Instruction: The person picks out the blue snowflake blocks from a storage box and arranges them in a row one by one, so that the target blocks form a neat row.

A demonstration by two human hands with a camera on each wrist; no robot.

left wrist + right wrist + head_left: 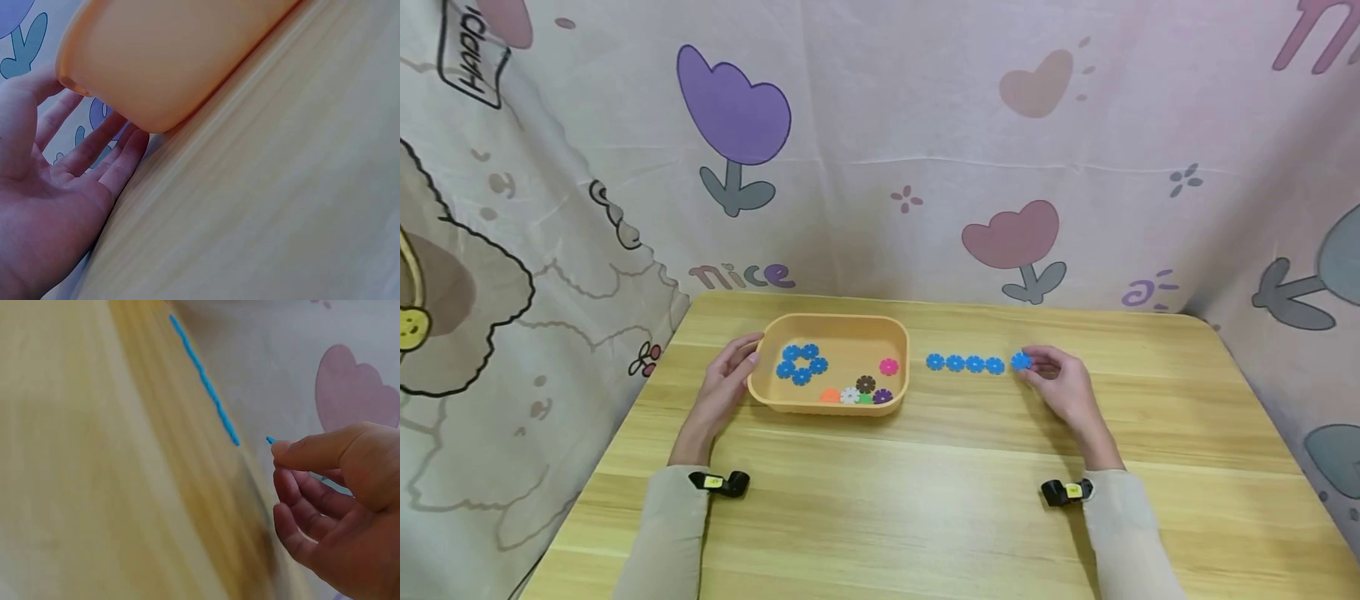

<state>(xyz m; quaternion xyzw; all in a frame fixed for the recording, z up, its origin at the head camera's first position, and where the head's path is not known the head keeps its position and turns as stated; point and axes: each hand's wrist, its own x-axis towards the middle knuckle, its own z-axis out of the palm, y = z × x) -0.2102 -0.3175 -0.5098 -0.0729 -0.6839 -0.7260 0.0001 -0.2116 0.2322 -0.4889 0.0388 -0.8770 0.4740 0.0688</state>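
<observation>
The yellow-orange tub [831,409] sits on the wooden tabletop [880,500]; I take all places from it. Left grip [722,385], a bare hand, at the tub's left end: thumb at the rim, fingers against the outer wall. I read it as released, fingers loosely extended. Right grip [1063,387] well to the right of the tub, grasping one flower-edged blue disc [1020,360] between thumb and finger.

Between that held disc and the tub I log a row of four blue discs [975,364], edges touching, its left end near the tub's right wall. The held disc is just past the row's other end; the right wrist view shows me a gap between them.

Inside the tub, left half: five blue discs in a ring [802,377]. Along the tub's near wall, toward the right: orange disc [830,396], white disc [849,396], green disc [865,399], purple disc [882,397], the orange and green only partly visible. Brown disc [866,384] just behind these; pink disc [888,367] by the tub's right wall. Beyond the tub hangs a printed cloth [865,100].
</observation>
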